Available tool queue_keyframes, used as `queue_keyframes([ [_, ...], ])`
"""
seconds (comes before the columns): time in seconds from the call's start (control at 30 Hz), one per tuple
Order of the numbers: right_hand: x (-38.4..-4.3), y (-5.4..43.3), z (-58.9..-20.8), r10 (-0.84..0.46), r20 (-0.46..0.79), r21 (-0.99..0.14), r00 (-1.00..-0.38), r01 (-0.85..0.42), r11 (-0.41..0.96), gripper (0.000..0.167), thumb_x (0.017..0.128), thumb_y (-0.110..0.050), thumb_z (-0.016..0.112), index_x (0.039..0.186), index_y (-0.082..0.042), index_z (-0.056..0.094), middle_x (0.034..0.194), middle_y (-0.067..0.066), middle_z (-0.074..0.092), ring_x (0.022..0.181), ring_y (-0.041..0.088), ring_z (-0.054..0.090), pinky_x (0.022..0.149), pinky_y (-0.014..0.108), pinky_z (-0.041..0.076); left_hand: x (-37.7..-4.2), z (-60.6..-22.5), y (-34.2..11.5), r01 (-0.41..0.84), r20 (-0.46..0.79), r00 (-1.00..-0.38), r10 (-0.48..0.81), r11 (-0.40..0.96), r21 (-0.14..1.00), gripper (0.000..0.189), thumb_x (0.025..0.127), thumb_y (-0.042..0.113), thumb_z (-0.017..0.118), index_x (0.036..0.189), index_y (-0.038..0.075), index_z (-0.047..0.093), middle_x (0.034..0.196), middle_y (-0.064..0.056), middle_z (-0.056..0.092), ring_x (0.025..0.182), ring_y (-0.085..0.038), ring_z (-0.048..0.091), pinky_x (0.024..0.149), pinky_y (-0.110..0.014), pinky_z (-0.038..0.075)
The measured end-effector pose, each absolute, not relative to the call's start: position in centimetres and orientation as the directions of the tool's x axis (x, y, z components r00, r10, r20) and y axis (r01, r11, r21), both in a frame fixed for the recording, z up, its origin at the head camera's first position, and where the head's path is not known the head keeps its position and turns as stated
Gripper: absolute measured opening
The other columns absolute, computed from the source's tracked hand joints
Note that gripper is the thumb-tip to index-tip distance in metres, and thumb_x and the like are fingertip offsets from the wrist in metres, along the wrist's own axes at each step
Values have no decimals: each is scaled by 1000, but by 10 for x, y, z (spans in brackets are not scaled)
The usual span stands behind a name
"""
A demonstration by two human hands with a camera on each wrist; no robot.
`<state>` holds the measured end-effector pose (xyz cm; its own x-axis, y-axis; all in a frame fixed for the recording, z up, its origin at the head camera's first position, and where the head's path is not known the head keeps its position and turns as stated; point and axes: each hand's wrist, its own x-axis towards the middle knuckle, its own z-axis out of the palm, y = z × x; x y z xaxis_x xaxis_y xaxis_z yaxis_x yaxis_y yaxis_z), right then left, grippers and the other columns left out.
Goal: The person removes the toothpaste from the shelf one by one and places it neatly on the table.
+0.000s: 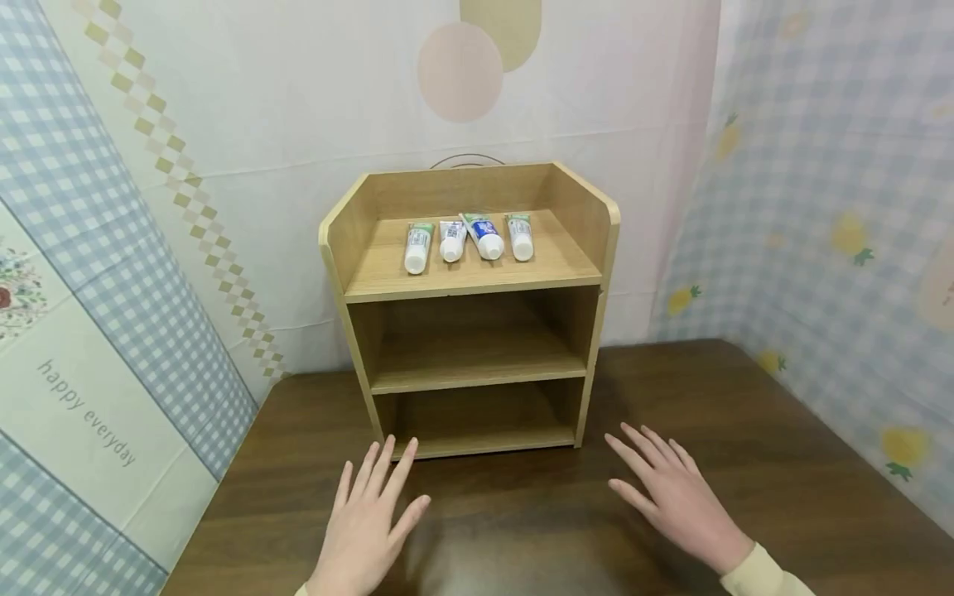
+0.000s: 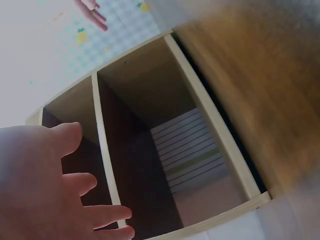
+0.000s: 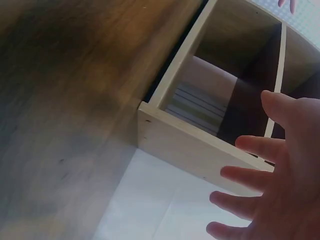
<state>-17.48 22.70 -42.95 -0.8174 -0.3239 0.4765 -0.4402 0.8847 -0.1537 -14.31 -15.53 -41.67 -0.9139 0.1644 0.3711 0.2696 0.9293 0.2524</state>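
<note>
Several white tubes with screw caps lie side by side on the top board of a light wooden shelf [image 1: 477, 385]. From the left they are a green-ended tube [image 1: 418, 247], a smaller tube [image 1: 452, 240], a blue-labelled tube [image 1: 484, 236] and another green-ended tube [image 1: 520, 237]. My left hand [image 1: 365, 521], fingers spread, is in front of the shelf's lower left corner and holds nothing. Over the table to the right of the shelf's front, my right hand [image 1: 674, 497] has its fingers extended, also with nothing in it. Both wrist views show the shelf beyond each hand.
The shelf stands on a dark brown wooden table [image 1: 514, 530], close to a pale curtain [image 1: 283, 108] behind. Checked cloth [image 1: 820, 182] hangs on the right, and a blue-checked cloth [image 1: 97, 223] on the left. The shelf's side walls [image 1: 589, 215] rise above its top board.
</note>
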Motion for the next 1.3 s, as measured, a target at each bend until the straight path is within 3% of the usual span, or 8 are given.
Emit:
queue_keyframes([
  [0.37, -188, 210, -407, -376, 515, -102, -770, -491, 865, 54, 89, -34, 66, 137, -15, 54, 135, 12, 59, 124, 35, 54, 102, 53, 35, -156, -393, -169, 290, 495, -859, 130, 921, 261, 71, 93, 41, 58, 154, 32, 24, 155, -15, 37, 142, -37, 32, 112, -61, 21],
  [0.57, -193, 195, -390, -399, 540, -74, -741, -514, 855, 48, 88, -30, 68, 131, -13, 59, 121, 9, 66, 113, 28, 61, 93, 50, 44, -164, -380, -178, 306, 593, -803, 61, 896, 321, 76, 90, 30, 66, 154, 20, 26, 144, -16, 50, 129, -37, 49, 100, -60, 37],
  [0.7, -200, 188, -383, -437, 548, -40, -713, -544, 838, 43, 86, -27, 71, 125, -12, 63, 115, 7, 68, 107, 26, 64, 90, 48, 46, -170, -372, -184, 291, 576, -817, 29, 884, 367, 78, 91, 27, 65, 155, 21, 22, 138, -19, 55, 121, -40, 54, 90, -62, 42],
  [0.97, -215, 172, -356, -537, 603, 68, -590, -633, 771, 39, 83, -23, 74, 118, -10, 66, 108, 4, 69, 97, 22, 66, 84, 43, 48, -183, -354, -195, 266, 517, -856, 3, 859, 436, 79, 92, 26, 62, 156, 14, 17, 139, -24, 52, 119, -47, 54, 88, -64, 43],
  [1.3, -224, 146, -316, -542, 664, 94, -515, -662, 744, 34, 87, -22, 69, 119, -11, 64, 109, 4, 68, 98, 23, 64, 82, 41, 48, -188, -330, -196, 238, 439, -897, -48, 784, 573, 81, 95, 29, 56, 157, 27, 3, 145, -19, 47, 132, -39, 46, 94, -60, 42],
])
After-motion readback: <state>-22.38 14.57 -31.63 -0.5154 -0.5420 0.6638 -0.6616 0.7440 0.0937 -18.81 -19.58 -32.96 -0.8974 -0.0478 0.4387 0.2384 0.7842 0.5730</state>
